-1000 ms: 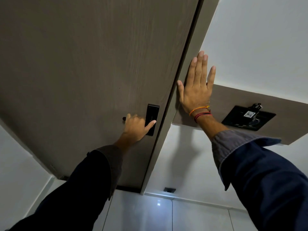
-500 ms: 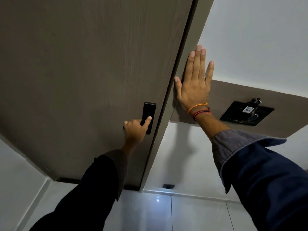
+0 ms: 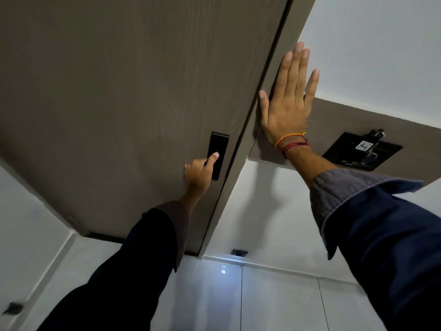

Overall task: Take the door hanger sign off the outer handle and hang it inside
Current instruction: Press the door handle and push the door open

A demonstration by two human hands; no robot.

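A brown wood-grain door (image 3: 124,96) fills the upper left, seen from the room side and standing closed in its frame. My left hand (image 3: 199,172) is wrapped around the inner door handle, which it hides, with the thumb resting on the black lock plate (image 3: 217,155). My right hand (image 3: 287,101) lies flat and spread on the brown door frame (image 3: 267,75) beside the door's edge. No door hanger sign shows anywhere in view.
A black key-card panel (image 3: 361,151) with a tagged key ring sits on the brown wall band at right. White wall surrounds it. A small black floor stop (image 3: 239,252) stands by the frame's foot; the floor is glossy white tile (image 3: 274,297).
My left hand has sunk a little on the handle and its thumb now lies on the lock plate. My right hand stays flat on the frame.
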